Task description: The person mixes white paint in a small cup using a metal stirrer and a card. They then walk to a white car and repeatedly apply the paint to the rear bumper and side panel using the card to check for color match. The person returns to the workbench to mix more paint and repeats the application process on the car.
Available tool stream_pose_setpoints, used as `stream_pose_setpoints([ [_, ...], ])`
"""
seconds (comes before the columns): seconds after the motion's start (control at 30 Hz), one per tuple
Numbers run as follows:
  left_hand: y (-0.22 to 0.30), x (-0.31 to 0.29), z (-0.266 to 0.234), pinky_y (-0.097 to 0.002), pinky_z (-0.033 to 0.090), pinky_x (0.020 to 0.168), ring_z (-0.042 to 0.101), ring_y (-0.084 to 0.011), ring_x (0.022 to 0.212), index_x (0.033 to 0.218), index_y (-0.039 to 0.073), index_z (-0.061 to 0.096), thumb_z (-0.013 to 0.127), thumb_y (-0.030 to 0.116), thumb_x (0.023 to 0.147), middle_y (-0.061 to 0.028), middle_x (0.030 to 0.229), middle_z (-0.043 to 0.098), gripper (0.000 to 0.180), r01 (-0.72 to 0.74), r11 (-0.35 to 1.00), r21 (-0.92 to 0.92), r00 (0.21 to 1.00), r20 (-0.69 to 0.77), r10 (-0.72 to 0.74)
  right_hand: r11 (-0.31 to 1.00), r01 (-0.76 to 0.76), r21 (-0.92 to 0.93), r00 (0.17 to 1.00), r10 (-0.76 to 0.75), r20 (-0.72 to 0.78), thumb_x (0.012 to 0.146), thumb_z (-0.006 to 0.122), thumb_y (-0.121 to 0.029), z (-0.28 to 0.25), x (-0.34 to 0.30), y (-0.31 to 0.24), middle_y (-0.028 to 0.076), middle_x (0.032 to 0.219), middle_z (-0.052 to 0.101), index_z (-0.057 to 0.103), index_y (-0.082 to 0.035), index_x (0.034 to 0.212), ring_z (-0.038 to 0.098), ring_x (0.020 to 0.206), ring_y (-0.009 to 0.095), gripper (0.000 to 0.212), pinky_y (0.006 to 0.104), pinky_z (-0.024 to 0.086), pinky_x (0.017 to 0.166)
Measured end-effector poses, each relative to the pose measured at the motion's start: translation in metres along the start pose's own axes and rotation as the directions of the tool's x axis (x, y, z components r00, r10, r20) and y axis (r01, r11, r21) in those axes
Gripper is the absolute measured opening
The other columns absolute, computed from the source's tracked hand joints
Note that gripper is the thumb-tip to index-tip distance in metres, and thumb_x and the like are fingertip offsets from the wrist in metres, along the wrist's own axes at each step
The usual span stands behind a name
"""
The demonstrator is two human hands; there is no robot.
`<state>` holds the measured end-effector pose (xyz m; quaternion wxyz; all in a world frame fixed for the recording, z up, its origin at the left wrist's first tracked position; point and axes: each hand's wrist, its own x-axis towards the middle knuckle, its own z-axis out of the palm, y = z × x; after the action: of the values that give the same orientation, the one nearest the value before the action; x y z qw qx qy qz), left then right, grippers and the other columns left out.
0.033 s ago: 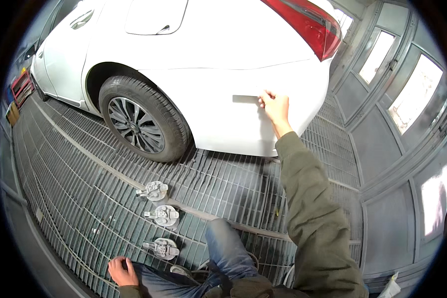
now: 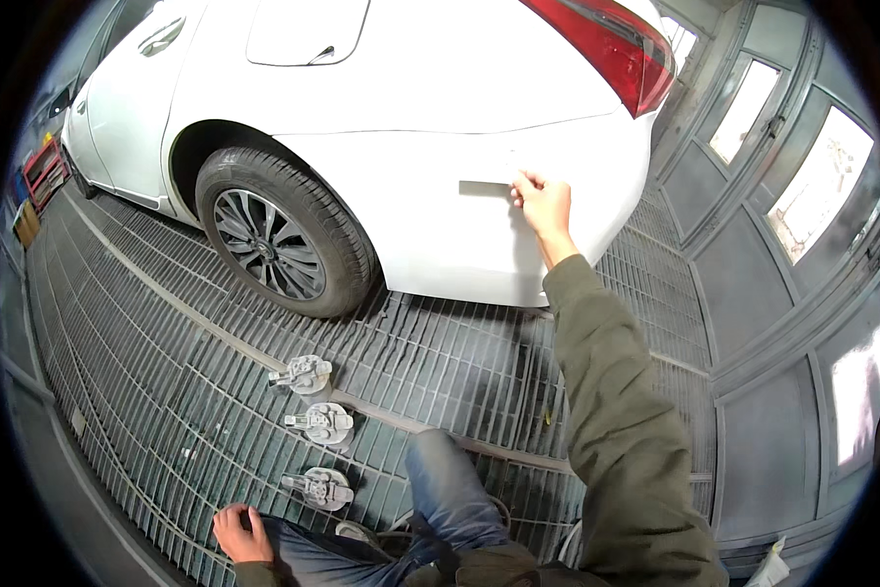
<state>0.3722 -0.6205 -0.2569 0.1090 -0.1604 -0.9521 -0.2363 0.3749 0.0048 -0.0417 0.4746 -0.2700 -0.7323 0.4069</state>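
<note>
At the far right, my right hand [image 2: 544,207] is raised against the white rear bumper [image 2: 410,210] of a car, its thumb and fingers pinched together. From the pinch a thin flat strip [image 2: 483,189] reaches left along the bumper; its pale edges blend into the paint, and what it is made of cannot be told. On my bent left knee rests my left hand [image 2: 239,534], fingers lying loosely over the trouser leg and holding nothing.
The rear wheel [image 2: 269,240] is left of my right hand, below the fuel flap [image 2: 308,34]. Three grey dusty devices with round bases [image 2: 320,423] stand in a row on the floor grating [image 2: 195,382]. Grey panelled doors [image 2: 767,440] with windows line the right side.
My right hand and the strip have shifted very slightly upward on the picture, along with a small shift of the view. My left hand stays on the knee.
</note>
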Motion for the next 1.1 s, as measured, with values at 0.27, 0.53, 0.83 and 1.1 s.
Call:
stream_pose_setpoints([
  [0.27, 0.007, -0.009, -0.011, -0.0421, 0.04, 0.081, 0.051, -0.0312, 0.087, 0.083, 0.003, 0.056, 0.06, 0.013, 0.08, -0.0111, 0.086, 0.057, 0.011, 0.016, 0.999, 0.038, 1.0, -0.003, -0.016, 0.995, 0.027, -0.092, 0.998, -0.033, -0.055, 0.081, 0.063, -0.014, 0.018, 0.011, -0.01, 0.006, 0.067, 0.067, 0.071, 0.0, 0.088, 0.062, 0.061, 0.011, 0.018, 0.0267, 0.048, 0.061],
  [0.53, 0.012, -0.01, -0.007, -0.0423, 0.04, 0.08, 0.051, -0.0313, 0.087, 0.082, 0.004, 0.058, 0.062, 0.015, 0.08, -0.0112, 0.084, 0.057, 0.012, 0.007, 0.996, 0.087, 1.0, -0.005, -0.006, 0.973, -0.002, -0.229, 0.993, -0.025, -0.117, 0.077, 0.064, -0.019, 0.022, 0.013, -0.011, 0.011, 0.071, 0.068, 0.072, -0.004, 0.087, 0.067, 0.071, 0.025, 0.02, 0.0336, 0.05, 0.073],
  [0.83, -0.001, -0.019, -0.01, -0.0442, 0.042, 0.074, 0.052, -0.0342, 0.08, 0.078, 0.003, 0.06, 0.063, 0.017, 0.078, -0.0143, 0.078, 0.055, 0.014, -0.018, 0.992, 0.123, 0.991, -0.13, 0.034, 0.972, -0.021, -0.233, 0.989, -0.015, -0.15, 0.077, 0.059, -0.015, 0.053, 0.0, -0.028, 0.022, 0.072, 0.064, 0.068, -0.004, 0.072, 0.064, 0.071, 0.036, 0.015, 0.0407, 0.05, 0.066],
  [1.1, -0.002, -0.003, 0.023, -0.0464, 0.047, 0.07, 0.058, -0.0357, 0.08, 0.08, 0.005, 0.066, 0.06, 0.033, 0.084, -0.0165, 0.08, 0.062, 0.029, -0.087, 0.971, 0.222, 0.992, -0.069, 0.105, 0.963, -0.07, -0.261, 0.983, 0.023, -0.18, 0.074, 0.061, -0.015, 0.018, 0.007, -0.032, 0.016, 0.073, 0.067, 0.071, -0.007, 0.073, 0.065, 0.074, 0.034, 0.013, 0.0396, 0.051, 0.069],
])
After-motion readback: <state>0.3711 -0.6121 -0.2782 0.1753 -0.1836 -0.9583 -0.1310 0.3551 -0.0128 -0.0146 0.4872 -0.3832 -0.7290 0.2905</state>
